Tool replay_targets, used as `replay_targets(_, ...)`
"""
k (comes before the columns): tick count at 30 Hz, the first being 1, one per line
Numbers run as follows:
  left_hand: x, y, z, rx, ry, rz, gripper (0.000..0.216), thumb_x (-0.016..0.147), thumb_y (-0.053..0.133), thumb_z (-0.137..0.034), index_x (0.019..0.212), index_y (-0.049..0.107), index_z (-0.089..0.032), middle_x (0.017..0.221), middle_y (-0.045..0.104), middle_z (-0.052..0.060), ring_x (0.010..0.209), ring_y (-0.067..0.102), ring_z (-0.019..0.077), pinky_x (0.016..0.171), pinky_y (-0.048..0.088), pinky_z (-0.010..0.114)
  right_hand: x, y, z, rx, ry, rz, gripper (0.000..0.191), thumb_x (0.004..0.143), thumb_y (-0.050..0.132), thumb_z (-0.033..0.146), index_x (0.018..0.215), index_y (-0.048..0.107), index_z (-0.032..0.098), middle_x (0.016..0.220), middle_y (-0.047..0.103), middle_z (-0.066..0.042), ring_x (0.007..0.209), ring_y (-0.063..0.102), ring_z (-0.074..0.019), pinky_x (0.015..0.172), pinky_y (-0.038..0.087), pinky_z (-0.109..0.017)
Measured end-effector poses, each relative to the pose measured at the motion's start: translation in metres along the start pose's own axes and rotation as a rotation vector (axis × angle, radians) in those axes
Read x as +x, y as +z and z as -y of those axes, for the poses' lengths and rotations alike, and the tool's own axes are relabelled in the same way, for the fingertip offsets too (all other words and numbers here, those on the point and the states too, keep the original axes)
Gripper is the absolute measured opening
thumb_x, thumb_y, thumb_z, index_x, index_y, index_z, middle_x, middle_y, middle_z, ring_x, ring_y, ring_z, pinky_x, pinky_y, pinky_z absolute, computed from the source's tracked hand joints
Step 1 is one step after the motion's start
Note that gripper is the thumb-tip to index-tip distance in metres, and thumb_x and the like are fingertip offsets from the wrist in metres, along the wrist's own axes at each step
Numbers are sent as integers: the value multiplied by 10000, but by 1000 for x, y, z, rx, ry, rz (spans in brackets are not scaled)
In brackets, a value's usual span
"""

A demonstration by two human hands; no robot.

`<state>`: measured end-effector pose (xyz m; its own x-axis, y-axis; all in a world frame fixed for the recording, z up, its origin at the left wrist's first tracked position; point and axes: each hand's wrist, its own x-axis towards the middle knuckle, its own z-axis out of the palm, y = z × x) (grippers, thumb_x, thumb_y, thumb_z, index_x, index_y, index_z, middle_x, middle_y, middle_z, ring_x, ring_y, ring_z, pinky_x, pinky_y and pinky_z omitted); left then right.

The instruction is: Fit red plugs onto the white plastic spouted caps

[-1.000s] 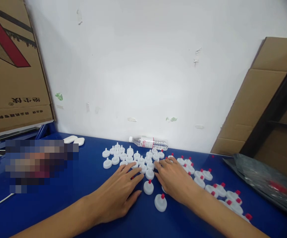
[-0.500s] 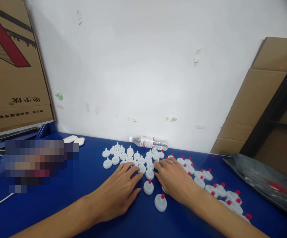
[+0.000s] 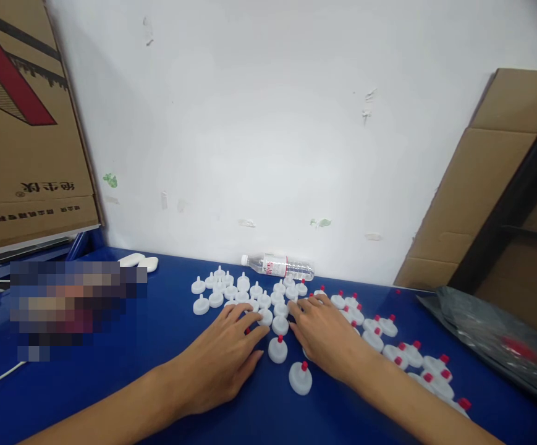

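Both hands lie palm down on a blue table [image 3: 124, 377] among many small white plastic caps. My left hand [image 3: 219, 361] rests flat, its fingertips touching the white caps without red tips [image 3: 231, 289]; a bit of red shows under its fingers. My right hand [image 3: 326, 334] lies flat too, fingers spread over caps at the middle of the cluster. Between the hands stands a white cap with a red tip [image 3: 278, 349], and another red-tipped cap [image 3: 300, 377] sits nearer to me. Several more red-tipped caps [image 3: 411, 355] run along my right forearm.
A clear water bottle [image 3: 278, 267] lies against the white wall. Two white oval objects [image 3: 139, 262] sit at the far left. A large cardboard box [image 3: 22, 123] stands at left, cardboard sheets [image 3: 481, 185] lean at right, and a grey plastic bag [image 3: 500, 337] lies at the right edge.
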<state>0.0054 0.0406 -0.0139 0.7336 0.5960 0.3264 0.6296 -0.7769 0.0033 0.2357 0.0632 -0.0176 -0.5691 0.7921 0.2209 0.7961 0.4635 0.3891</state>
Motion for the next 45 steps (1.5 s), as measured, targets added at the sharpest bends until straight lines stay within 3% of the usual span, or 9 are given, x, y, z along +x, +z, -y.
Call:
replay_targets(21, 1, -1, -2, 35, -10, 44, 340, 998, 492, -216, 1329, 553, -167, 1243, 602, 122, 1182, 524, 319, 1029, 470, 530, 0, 2, 2, -24, 7, 11, 205, 1007, 495, 195, 1101, 667, 137, 1040, 709, -130, 940, 662, -278, 854, 441, -422)
replay_targets(45, 0, 3, 1, 15, -10, 60, 312, 1008, 472, -218, 1301, 577, -212, 1268, 574, 112, 1215, 498, 318, 1028, 460, 538, 0, 5, 5, -65, -20, 16, 210, 996, 484, 142, 1056, 686, 139, 994, 694, -109, 911, 652, -282, 822, 455, -429)
